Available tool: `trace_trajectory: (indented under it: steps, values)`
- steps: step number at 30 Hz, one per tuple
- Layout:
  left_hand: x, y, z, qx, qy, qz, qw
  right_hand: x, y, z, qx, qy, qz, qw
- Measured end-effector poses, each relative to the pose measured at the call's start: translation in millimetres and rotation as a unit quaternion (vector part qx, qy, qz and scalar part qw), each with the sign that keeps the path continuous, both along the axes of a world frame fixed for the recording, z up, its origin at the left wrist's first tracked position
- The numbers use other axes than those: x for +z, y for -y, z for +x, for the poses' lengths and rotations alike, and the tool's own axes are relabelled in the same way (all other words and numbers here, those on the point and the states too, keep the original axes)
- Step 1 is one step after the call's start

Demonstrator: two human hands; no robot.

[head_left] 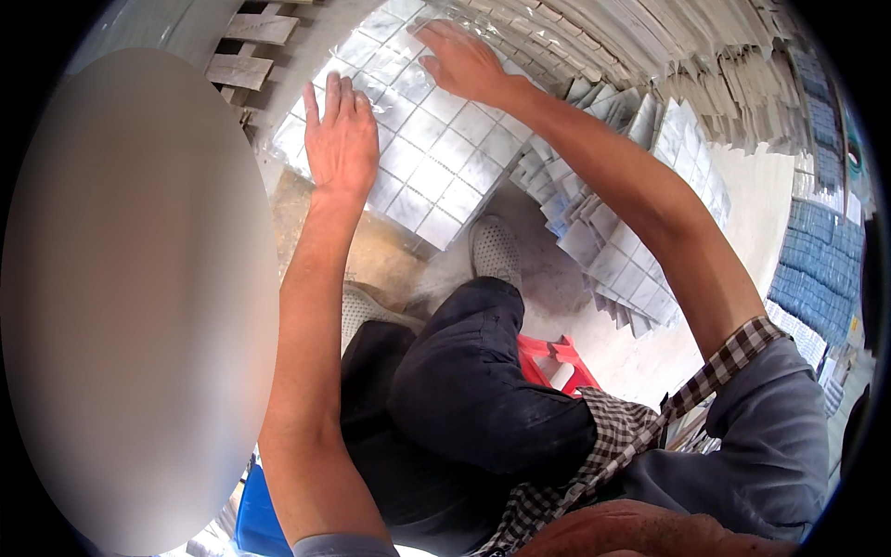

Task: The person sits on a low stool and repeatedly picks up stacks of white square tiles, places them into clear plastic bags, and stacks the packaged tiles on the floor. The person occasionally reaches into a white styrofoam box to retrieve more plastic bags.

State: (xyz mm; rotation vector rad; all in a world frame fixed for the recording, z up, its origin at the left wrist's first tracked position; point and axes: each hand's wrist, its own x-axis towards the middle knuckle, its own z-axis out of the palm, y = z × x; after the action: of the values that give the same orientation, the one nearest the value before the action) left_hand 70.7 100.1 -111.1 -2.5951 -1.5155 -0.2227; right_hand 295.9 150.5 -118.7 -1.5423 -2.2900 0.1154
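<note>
A sheet of square white marble mosaic tiles (432,178) with grey veins lies in front of me, with shiny clear film on its far part. My left hand (342,139) lies flat over the sheet's left side, fingers stretched out. Farther away and to the right, my right hand (464,63) reaches over the far part of the sheet, palm down, fingers extended. Neither hand grips anything that I can see. Whether the right fingers press on the film or hover just above it, I cannot tell.
To the right, a leaning stack of mosaic tile sheets (617,251) stands on the floor. Packed rows of thin sheets (715,65) line the far right, with blue tile stacks (817,265) beyond. A red plastic stool (561,357) is beside my leg. Wooden pallet slats (260,30) lie far left.
</note>
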Motion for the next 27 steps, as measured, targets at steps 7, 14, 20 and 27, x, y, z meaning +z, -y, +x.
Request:
trace_trajectory:
  steps: [7, 14, 20, 27]
  values:
    - [10, 1, 6, 0.033, -0.028, 0.041, 0.998, 1, -46, -17, -0.033, 0.079, -0.057, 0.995]
    - [-9, -15, 1, 0.08, 0.105, -0.183, 0.974, -10, -68, -23, -0.04, 0.154, -0.081, 0.984]
    - [-12, -29, -19, 0.132, 0.121, -0.25, 0.952, 2, -76, -26, -0.059, 0.094, -0.19, 0.975]
    - [-16, -46, 13, 0.091, 0.11, -0.257, 0.956, -20, -103, 8, -0.037, 0.112, -0.081, 0.99]
